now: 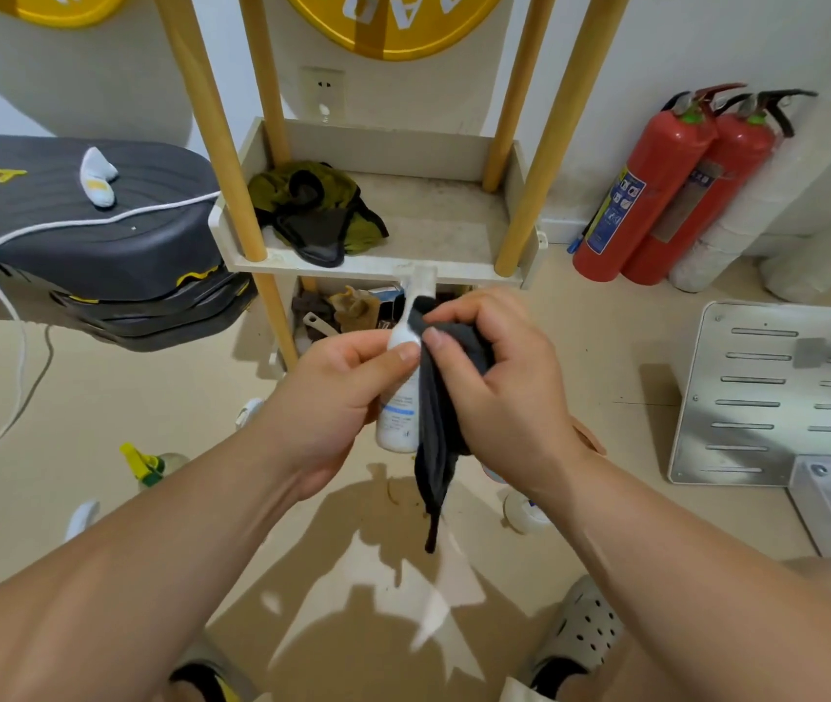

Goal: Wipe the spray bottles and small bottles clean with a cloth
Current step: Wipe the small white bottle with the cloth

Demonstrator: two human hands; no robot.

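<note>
My left hand (337,397) grips a white spray bottle (400,412) with a blue label, held upright in front of me. Its white nozzle (416,278) points up toward the shelf. My right hand (497,377) holds a dark grey cloth (436,438) pressed against the bottle's right side and neck, and the cloth's tail hangs down below both hands. On the floor stand a spray bottle with a yellow-green trigger (147,466) at the left and a small white bottle (525,511) partly hidden under my right wrist.
A wooden-legged shelf unit (459,266) with an olive and black rag (317,210) stands straight ahead. Two red fire extinguishers (656,190) lean at the right wall. A metal slotted panel (778,392) lies right, a dark padded bench (99,235) left, with a white cord (18,316).
</note>
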